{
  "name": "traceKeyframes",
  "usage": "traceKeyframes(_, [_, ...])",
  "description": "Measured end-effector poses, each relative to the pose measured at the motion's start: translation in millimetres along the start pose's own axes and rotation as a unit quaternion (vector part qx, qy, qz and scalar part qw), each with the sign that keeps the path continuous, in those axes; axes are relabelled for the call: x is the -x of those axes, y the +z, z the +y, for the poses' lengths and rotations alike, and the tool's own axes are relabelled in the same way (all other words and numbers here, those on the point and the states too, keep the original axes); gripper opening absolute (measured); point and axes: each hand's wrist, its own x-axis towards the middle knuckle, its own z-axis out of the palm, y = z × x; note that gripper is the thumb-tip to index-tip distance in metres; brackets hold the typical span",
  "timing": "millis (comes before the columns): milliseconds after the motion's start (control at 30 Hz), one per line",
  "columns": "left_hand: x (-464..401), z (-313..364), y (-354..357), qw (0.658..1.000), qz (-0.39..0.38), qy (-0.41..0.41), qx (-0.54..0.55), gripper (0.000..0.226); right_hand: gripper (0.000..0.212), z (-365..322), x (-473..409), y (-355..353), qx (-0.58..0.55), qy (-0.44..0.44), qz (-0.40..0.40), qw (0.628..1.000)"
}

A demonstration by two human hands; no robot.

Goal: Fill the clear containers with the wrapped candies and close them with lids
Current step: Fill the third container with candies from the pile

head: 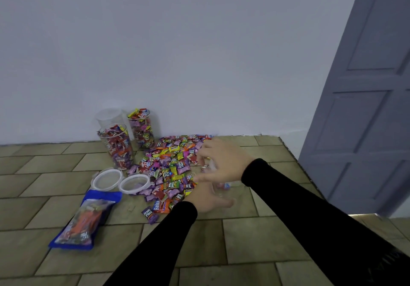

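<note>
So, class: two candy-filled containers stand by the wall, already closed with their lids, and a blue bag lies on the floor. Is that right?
Not quite. In the head view the two candy-filled containers stand open; the two lids lie on the floor in front of them. The blue bag does lie on the floor.

place: room in a home | floor: tan brick-pattern tile floor (pixel 244 241) used as the work surface | wall: plain pale painted wall (pixel 199 52) meeting the floor | door: grey-blue panelled door (pixel 366 108) at right | goods: wrapped candies (pixel 173 163) spread loose on the floor, no shop fittings
</note>
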Motion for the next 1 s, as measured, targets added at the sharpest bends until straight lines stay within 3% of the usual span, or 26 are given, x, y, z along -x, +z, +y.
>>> traceKeyframes(100, [0.4,3.4,-1.7,0.999,-0.009,0.04,0.002,0.047,0.062,15.5,32.1,3.7,-0.046,-0.026,0.078,0.996])
traceKeyframes(300, [1.9,-1.5,2.5,0.995,0.013,0.051,0.086,0.059,0.04,24.7,53.1,11.0,-0.131,-0.029,0.159,0.978])
traceKeyframes(433, [2.2,-3.6,3.6,0.994,0.007,0.061,0.085,0.083,0.04,22.7,55.0,2.9,-0.21,0.071,0.19,0.956])
traceKeyframes(500, [2.9,-4.8,3.2,0.995,0.008,0.058,0.077,0.088,0.04,25.0,54.2,1.3,-0.285,0.135,0.239,0.919])
traceKeyframes(600, [4.5,-7.6,3.6,0.996,0.017,0.049,0.074,0.087,0.022,30.0,57.8,3.8,-0.382,0.236,0.359,0.819])
traceKeyframes(667, [6.0,-8.6,4.1,0.996,0.022,0.044,0.079,0.085,0.022,34.5,66.7,9.1,-0.409,0.317,0.389,0.762])
traceKeyframes(800, [10.1,-5.8,5.4,0.994,0.023,0.044,0.102,0.083,0.037,46.3,90.1,38.6,-0.409,0.465,0.27,0.738])
traceKeyframes(1000, [13.9,-2.7,6.2,0.994,0.03,0.036,0.094,0.081,0.038,48.1,114.2,73.7,-0.287,0.548,0.142,0.772])
